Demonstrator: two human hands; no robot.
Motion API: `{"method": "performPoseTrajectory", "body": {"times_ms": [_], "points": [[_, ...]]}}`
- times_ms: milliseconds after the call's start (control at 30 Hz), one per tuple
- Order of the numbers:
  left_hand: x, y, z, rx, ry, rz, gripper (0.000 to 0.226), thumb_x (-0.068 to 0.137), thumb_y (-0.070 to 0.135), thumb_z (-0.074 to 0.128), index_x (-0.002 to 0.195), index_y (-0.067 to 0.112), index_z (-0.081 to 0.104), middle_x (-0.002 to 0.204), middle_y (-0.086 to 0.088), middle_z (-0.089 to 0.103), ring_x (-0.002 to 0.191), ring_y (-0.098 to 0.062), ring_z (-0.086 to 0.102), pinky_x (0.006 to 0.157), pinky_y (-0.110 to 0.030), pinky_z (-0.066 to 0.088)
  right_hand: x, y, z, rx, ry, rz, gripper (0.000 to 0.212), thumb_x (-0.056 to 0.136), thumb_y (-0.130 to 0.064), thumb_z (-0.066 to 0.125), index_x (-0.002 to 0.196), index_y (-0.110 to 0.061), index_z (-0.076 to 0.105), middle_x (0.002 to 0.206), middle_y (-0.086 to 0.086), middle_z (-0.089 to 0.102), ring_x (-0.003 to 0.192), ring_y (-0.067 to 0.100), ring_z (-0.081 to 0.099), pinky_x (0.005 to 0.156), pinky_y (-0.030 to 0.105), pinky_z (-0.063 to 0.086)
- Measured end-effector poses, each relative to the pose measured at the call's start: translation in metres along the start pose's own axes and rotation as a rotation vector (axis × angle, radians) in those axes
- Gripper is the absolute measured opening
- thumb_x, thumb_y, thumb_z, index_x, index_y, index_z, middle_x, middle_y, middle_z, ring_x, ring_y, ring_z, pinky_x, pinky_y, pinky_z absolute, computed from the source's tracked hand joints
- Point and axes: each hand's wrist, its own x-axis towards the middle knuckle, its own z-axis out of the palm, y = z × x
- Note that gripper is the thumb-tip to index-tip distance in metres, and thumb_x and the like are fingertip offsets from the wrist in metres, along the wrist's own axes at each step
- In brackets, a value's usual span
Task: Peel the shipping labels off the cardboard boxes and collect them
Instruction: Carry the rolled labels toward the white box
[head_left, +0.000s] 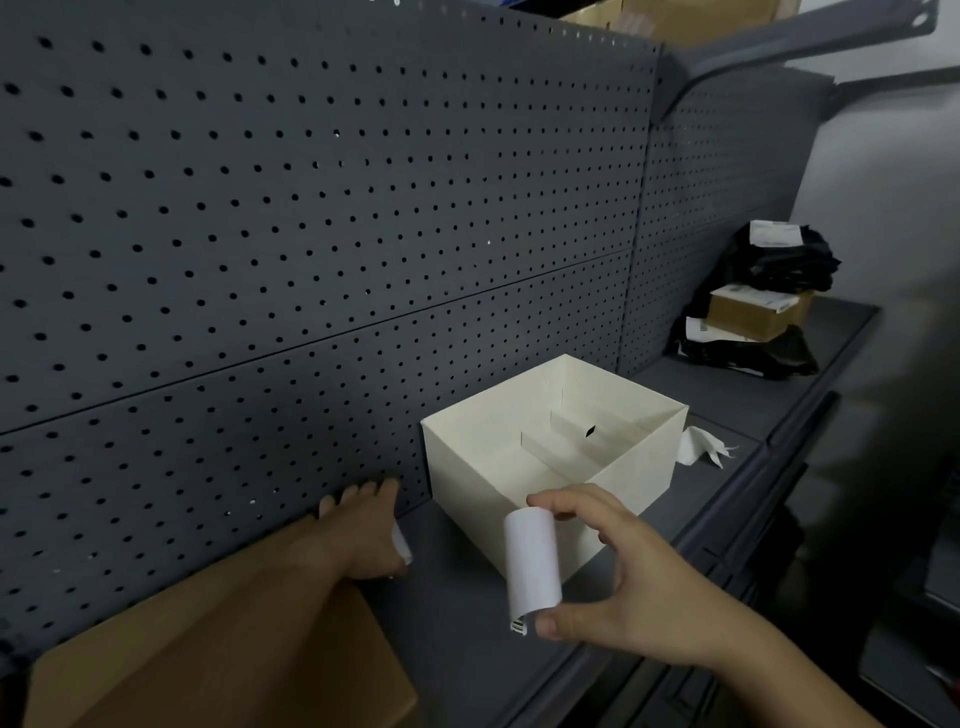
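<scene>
While curled lengthwise, label (532, 558) stands roughly upright in right hand (623, 587).

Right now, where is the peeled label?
In the head view, lower centre-right: the curled label is pinched in the right hand, just in front of the open white box.

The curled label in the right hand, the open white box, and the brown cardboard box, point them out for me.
curled label (532, 561), head view, middle of the rolled white sheet.
open white box (467, 467), head view, its near left outer wall.
brown cardboard box (234, 670), head view, its top face.
</scene>
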Motion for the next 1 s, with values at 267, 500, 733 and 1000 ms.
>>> {"method": "performPoseTrajectory", "body": {"times_ms": [267, 500, 733, 1000], "points": [[0.003, 0.000, 0.004, -0.030, 0.016, 0.015, 0.069, 0.076, 0.047, 0.065, 0.136, 0.024, 0.041, 0.136, -0.006, 0.043, 0.125, -0.028, 0.047, 0.102, -0.039, 0.041, 0.008, 0.003, -0.003, 0.018, -0.027, -0.015, 0.085, 0.057, -0.056, 0.087, 0.132, -0.053, 0.047, 0.136, -0.029, 0.043, 0.132, -0.002, 0.041, 0.098, 0.013, 0.034], [-0.002, -0.002, 0.000, -0.172, 0.057, -0.036, 0.073, 0.072, 0.048, 0.065, 0.138, 0.030, 0.040, 0.136, -0.002, 0.040, 0.124, -0.026, 0.047, 0.102, -0.040, 0.044, 0.014, 0.008, -0.001, 0.023, -0.029, -0.036, 0.087, 0.056, -0.058, 0.088, 0.132, -0.053, 0.047, 0.137, -0.029, 0.043, 0.132, -0.003, 0.041, 0.103, 0.019, 0.032], [-0.030, 0.005, -0.028, -0.370, 0.182, 0.083, 0.081, 0.062, 0.059, 0.076, 0.133, 0.043, 0.039, 0.129, 0.013, 0.042, 0.122, -0.015, 0.048, 0.107, -0.046, 0.044, 0.019, 0.011, -0.014, 0.031, -0.020, -0.062, 0.082, 0.059, -0.046, 0.092, 0.129, -0.049, 0.051, 0.133, -0.029, 0.046, 0.132, -0.003, 0.042, 0.098, 0.007, 0.030], [-0.043, 0.051, -0.095, -0.619, 0.388, 0.302, 0.078, 0.070, 0.045, 0.086, 0.133, 0.043, 0.040, 0.124, 0.022, 0.046, 0.115, 0.004, 0.048, 0.091, -0.021, 0.042, 0.058, 0.021, -0.063, 0.049, 0.096, -0.035, 0.096, 0.057, -0.049, 0.095, 0.139, -0.045, 0.045, 0.132, -0.019, 0.055, 0.126, -0.007, 0.047, 0.098, 0.001, 0.030]]}}
